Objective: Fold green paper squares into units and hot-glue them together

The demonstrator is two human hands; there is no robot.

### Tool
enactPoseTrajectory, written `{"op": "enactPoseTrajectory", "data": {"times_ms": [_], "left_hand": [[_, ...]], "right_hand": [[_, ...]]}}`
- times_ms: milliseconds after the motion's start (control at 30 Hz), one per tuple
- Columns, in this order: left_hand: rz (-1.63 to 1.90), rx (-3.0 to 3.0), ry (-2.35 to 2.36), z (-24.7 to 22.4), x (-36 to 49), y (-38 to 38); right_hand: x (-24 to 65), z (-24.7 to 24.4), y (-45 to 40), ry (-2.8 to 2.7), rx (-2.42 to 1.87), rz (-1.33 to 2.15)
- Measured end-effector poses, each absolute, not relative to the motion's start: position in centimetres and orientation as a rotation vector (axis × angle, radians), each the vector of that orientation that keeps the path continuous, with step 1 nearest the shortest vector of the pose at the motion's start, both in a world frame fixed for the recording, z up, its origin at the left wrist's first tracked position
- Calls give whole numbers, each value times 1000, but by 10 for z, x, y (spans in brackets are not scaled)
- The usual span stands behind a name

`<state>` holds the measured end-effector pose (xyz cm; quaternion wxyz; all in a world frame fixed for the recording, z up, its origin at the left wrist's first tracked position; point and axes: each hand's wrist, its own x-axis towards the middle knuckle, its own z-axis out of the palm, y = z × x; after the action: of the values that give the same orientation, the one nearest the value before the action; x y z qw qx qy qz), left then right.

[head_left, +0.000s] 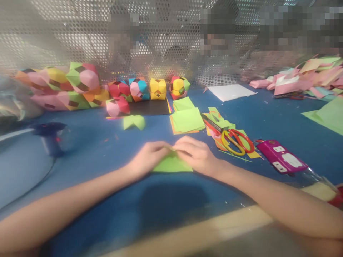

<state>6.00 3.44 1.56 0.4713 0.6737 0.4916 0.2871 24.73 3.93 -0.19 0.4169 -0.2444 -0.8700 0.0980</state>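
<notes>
A bright green paper sheet (173,163) lies on the blue table (107,210) in front of me. My left hand (148,157) grips its far left part, fingers pinched together. From the other side my right hand (197,155) pinches the same far edge, and the fingertips of both hands nearly meet there. The fingers hide part of that edge. Beyond my hands rest a folded green paper piece (134,122) and a stack of green and orange sheets (187,120).
Red-and-yellow scissors (233,141) lie on paper scraps right of the stack, near a purple box (282,157). Colourful paper balls (83,78) line the back left before a perforated metal screen (171,39). Pink scraps (300,78) are heaped at back right. A dark blue tool (50,139) stands left.
</notes>
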Motion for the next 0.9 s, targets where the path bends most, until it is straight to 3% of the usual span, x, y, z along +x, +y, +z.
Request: {"op": "enactPoseTrajectory", "data": {"times_ms": [533, 900], "left_hand": [[569, 1604, 1135, 19, 50, 39], [538, 1832, 1212, 27, 56, 34]], "right_hand": [[255, 5, 43, -2427, -441, -242], [254, 2, 42, -2412, -395, -282]]}}
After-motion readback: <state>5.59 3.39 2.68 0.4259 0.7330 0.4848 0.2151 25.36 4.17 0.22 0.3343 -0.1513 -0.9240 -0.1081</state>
